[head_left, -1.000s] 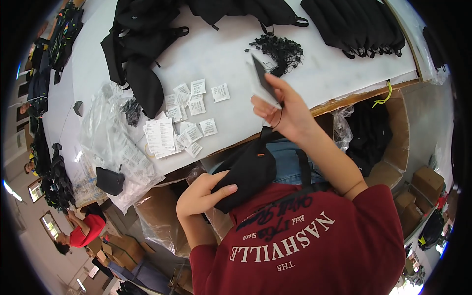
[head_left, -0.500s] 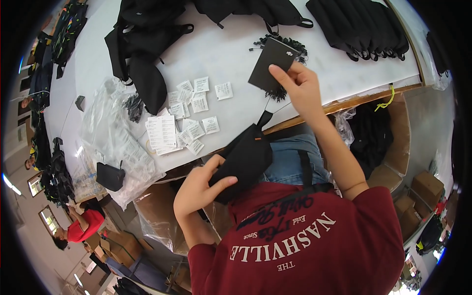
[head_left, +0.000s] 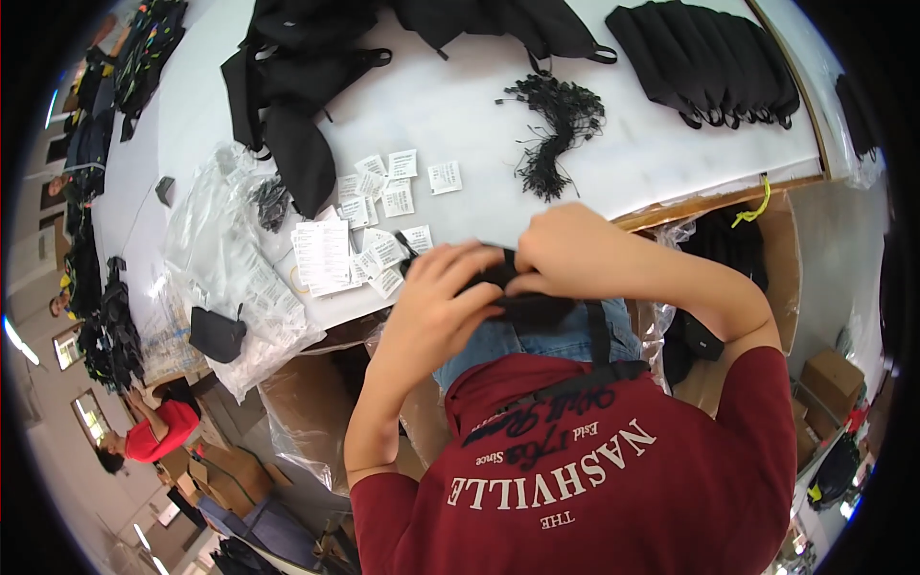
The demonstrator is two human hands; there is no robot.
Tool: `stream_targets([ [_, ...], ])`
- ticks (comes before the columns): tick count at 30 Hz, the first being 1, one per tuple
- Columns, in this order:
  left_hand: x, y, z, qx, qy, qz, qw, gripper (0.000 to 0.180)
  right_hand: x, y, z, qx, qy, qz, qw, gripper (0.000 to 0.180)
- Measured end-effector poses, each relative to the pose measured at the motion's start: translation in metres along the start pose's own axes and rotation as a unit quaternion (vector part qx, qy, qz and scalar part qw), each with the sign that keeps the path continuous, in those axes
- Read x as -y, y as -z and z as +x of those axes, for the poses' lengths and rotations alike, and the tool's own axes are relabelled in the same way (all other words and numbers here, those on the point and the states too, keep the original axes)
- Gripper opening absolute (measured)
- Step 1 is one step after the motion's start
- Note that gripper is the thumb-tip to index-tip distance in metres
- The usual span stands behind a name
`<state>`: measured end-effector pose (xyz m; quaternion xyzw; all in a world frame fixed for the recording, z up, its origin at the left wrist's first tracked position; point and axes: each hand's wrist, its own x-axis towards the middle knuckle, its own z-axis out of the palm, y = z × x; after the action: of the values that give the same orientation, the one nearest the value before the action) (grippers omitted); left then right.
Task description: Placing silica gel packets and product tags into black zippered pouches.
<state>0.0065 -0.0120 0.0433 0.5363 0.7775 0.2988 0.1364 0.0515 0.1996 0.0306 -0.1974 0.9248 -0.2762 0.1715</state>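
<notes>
**Soft black fabric pouch (head_left: 532,309) held at the near edge of a white-topped worktable (head_left: 460,115)**

In the head view, we find the pouch just off the worktable's near edge, above faded blue jeans (head_left: 561,337), between the wearer's bare left hand (head_left: 436,302) and bare right hand (head_left: 565,254). We judge its long axis to run roughly along that edge, left to right, though the hands cover much of it. It lies to the right of the left fingers and to the left of the right ones; neither hand is nearer, as both touch it. The left fingers bend over its far side with the thumb opposite, gripping it. The right hand is curled against the other end, its fingertips hidden, so we cannot tell what they pinch. A narrow black strap (head_left: 406,245) juts past the left hand toward the worktable.

On the worktable's near left part we see a stack of white printed cards (head_left: 323,257) beside scattered small white packets (head_left: 398,197). Toward its middle lies a tangled bundle of thin black cords (head_left: 556,129); at its far right, a row of flat black fabric cases (head_left: 709,62).
</notes>
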Motion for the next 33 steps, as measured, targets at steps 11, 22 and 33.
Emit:
stream_targets([
  [11, 0.059, -0.018, -0.032, -0.093, 0.251, -0.259, 0.928, 0.022, 0.012, 0.006, -0.013, 0.084, -0.003, 0.156, 0.984, 0.032],
  [22, 0.088, -0.025, -0.034, -0.151, 0.230, 0.112, 0.955, 0.026, 0.009, -0.001, -0.027, 0.002, 0.102, 0.046, 0.994, 0.019],
  [33, 0.008, 0.016, -0.002, -0.175, 0.108, 0.101, 0.973, 0.035, 0.017, 0.021, -0.025, -0.095, 0.116, -0.108, 0.983, 0.017],
])
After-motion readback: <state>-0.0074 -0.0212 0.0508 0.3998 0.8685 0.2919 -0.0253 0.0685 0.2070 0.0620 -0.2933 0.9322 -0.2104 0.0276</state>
